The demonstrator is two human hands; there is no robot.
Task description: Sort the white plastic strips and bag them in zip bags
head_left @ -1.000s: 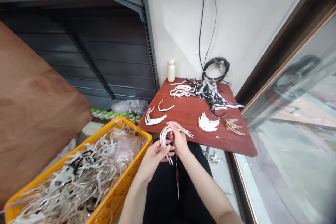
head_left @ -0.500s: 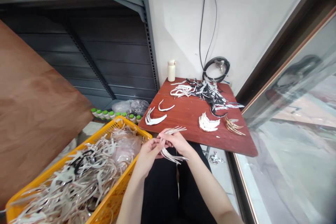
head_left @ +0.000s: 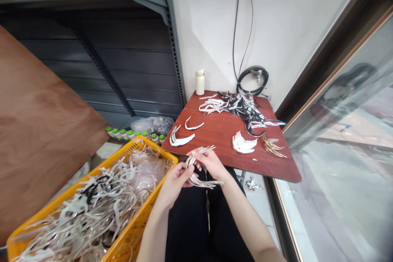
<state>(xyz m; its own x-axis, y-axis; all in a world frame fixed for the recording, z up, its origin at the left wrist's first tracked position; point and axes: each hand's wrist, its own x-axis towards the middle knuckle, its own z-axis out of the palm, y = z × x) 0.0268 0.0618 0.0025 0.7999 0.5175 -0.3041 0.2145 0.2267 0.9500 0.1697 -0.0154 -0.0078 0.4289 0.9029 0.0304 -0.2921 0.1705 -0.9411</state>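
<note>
Above my lap, at the table's near edge, a bundle of thin curved silvery-white strips [head_left: 203, 183] is held between both hands. My left hand [head_left: 179, 175] is closed on the lower left of the bend, thumb on top. Around the upper part, my right hand [head_left: 208, 161] pinches the same bundle, its fingers partly hidden behind the strips. The strip ends stick out to the right, above and below my right hand. On the table just beyond lie a stack of white curved strips [head_left: 181, 140] and a single curved strip [head_left: 194, 127].
An orange crate [head_left: 123, 242] full of tangled strips stands at my left. The red-brown table [head_left: 215, 141] carries a white stack [head_left: 244, 143], gold strips [head_left: 273, 148], a black-and-white heap [head_left: 245, 108], a cream bottle [head_left: 200, 82] and coiled cable [head_left: 239, 86]. Green-capped bottles [head_left: 130, 134] line the floor.
The bundle has turned slightly in my hands, and its bend now shows more to the left. My right fingers have shifted along its upper part. The things on the table have not moved.
</note>
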